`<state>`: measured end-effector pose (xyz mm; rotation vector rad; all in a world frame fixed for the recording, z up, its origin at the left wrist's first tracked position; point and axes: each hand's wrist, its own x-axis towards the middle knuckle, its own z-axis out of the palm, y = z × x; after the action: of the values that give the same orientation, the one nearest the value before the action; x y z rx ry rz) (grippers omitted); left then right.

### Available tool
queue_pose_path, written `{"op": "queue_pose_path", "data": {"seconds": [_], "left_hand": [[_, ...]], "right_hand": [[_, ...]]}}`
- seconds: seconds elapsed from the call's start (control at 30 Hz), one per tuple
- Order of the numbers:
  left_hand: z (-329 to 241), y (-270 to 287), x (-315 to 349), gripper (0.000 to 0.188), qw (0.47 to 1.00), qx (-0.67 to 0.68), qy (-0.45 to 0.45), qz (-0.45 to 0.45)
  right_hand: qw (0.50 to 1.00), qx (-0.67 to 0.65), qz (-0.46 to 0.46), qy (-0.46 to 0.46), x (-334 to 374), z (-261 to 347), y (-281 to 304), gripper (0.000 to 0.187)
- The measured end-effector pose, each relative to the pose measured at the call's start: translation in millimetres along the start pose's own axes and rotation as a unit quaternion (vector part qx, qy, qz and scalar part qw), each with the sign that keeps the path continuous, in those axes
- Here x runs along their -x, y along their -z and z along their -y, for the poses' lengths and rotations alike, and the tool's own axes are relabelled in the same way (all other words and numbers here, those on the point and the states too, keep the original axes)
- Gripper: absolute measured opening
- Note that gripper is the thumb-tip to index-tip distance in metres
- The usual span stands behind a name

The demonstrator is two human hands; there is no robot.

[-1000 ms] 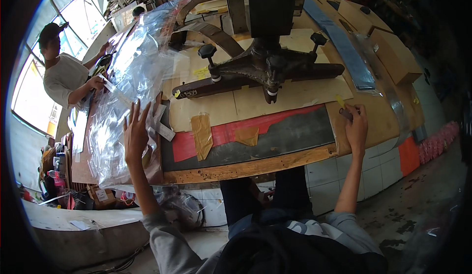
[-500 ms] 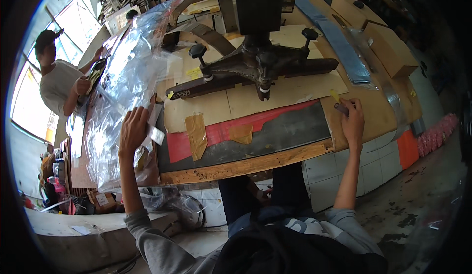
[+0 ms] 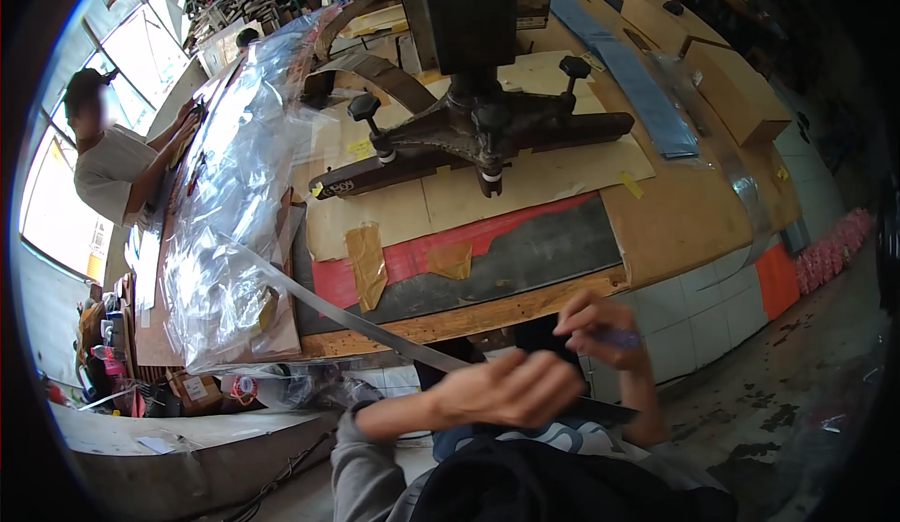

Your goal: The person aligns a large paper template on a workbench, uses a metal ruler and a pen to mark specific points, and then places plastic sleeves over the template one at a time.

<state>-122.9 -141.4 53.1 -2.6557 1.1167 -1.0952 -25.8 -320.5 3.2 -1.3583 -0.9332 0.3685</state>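
Note:
My left hand (image 3: 511,386) is in front of my body, closed around a long, flat, grey metal strip (image 3: 356,323). The strip slants from the clear plastic sheeting (image 3: 234,213) across the table's wooden front edge (image 3: 469,319) and past my hand, where its end looks dark. Just to the right and a little above is my right hand (image 3: 600,325), fingers curled. Against its palm shows a small purplish rod-like thing (image 3: 619,337), too blurred to name. Behind the strip, a dark grey sheet (image 3: 534,258) and a red sheet (image 3: 403,264) with brown tape pieces lie on the table.
A heavy dark metal clamp frame (image 3: 487,138) with black knobs presses on cream card (image 3: 375,222). To the right lie blue strips (image 3: 647,100) and a cardboard box (image 3: 736,91). Another person (image 3: 112,156) stands at the table's left side.
Both hands have come off the table, back toward my body and each other. The metal strip has swung with my left hand over the front edge. The other person's arms have moved farther along the table.

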Motion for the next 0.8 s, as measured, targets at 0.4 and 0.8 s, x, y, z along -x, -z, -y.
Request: {"op": "queue_pose_path", "data": {"seconds": [0.4,0.8], "left_hand": [[-154,-41,-109,0.015,0.933,0.307,0.005,-0.188],[-66,26,-82,0.015,0.946,0.130,0.260,-0.142]], "right_hand": [[0.974,-0.211,0.000,0.076,47,-46,-60,0.050],[0.872,-0.200,-0.413,0.172,44,0,-48,0.012]]}}
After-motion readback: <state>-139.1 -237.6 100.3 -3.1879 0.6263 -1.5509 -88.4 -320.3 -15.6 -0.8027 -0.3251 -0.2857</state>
